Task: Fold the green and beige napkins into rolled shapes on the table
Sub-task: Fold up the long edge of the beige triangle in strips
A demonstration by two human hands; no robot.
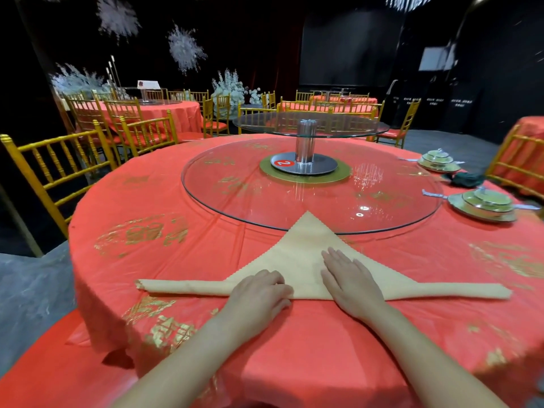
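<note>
— Head view: beige napkin (306, 254) location?
— Near edge of surface (323, 334), base rolled, apex over glass turntable (265, 201). Left hand (259, 293) curls fingers on the roll; right hand (350, 278) lies flat on the cloth.

We count two hands on the near tabletop (294, 334): a left hand (259, 293) and a right hand (350, 281). There are two napkins, one beige napkin (306, 251) and one green napkin (466, 178) at far right. We see two dish stacks at right, the near stack (482, 203) and the far stack (438, 161). There are two glass discs, the lower disc (235, 184) and the raised disc (312, 123). The gold chairs are too crowded to count.
</note>
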